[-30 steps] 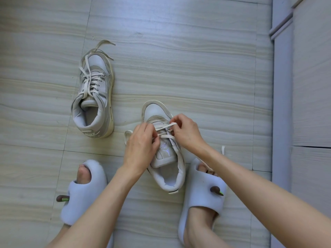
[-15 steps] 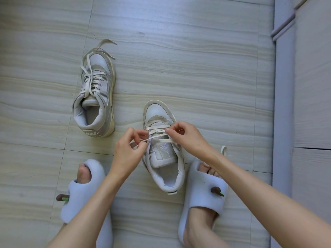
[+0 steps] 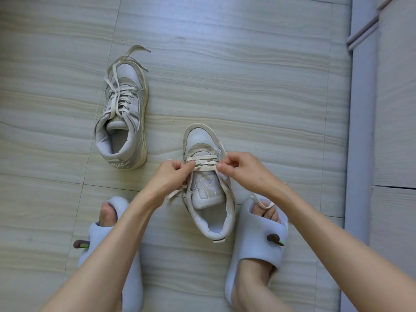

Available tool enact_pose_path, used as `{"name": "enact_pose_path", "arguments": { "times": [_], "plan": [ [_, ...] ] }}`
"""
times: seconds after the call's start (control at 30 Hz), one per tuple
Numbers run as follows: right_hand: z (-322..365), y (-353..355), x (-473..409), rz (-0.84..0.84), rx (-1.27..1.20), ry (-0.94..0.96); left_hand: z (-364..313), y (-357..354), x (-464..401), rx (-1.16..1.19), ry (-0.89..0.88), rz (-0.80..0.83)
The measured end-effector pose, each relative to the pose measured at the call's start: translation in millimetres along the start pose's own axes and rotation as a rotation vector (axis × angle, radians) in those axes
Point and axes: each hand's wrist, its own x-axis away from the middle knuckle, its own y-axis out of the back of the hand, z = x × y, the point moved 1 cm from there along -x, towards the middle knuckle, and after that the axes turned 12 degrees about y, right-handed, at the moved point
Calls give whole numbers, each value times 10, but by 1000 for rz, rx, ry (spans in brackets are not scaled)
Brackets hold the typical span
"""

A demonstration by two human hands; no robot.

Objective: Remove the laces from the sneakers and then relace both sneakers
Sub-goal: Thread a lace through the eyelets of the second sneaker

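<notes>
A grey-white sneaker stands on the floor between my feet, toe pointing away. Its cream lace crosses only the lower eyelets; the tongue lies bare. My left hand pinches the lace at the shoe's left side, and a loose end trails below it. My right hand pinches the lace at the right side; its other end lies across my right foot. A second sneaker stands farther left, fully laced, with loose ends spread past its toe.
I wear pale blue slippers, the left slipper and the right slipper flanking the near sneaker. The floor is light wood-grain tile. A pale wall or cabinet runs along the right.
My left hand swung out to the left with the lace and has come back to the shoe's left eyelets. My right hand stayed at the right side. The lace rows look tighter.
</notes>
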Motion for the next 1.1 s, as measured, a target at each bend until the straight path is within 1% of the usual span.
{"name": "enact_pose_path", "arguments": {
  "times": [0.07,0.13,0.27,0.43,0.53,0.6,0.67,0.73,0.87,0.97,1.0,1.1],
  "plan": [
    [-44,14,-2,-21,-63,-40,19,26,5,89,16,76],
    [-91,10,5,-46,-131,-68,44,62,25,151,-5,102],
    [-149,16,24,-42,-326,-108,114,104,76,287,-116,68],
    [-148,41,104,1,-536,-78,186,92,117,368,-239,49],
    [-142,59,169,43,-456,-60,214,95,133,340,-300,43],
    [-137,71,190,56,-403,-55,221,130,127,291,-304,67],
    [-117,107,208,74,-322,-48,212,158,103,238,-241,121],
    [-116,152,217,96,-222,-45,172,142,90,190,-166,126],
    [-121,164,191,117,-113,-63,24,74,55,90,-66,-18],
    [-134,121,176,98,-60,-70,-19,27,15,-96,-12,-26],
    [-145,118,173,69,-43,-70,-18,15,6,-98,20,-11],
    [-169,136,178,15,-23,-62,7,19,5,20,103,113]
  ]
}}
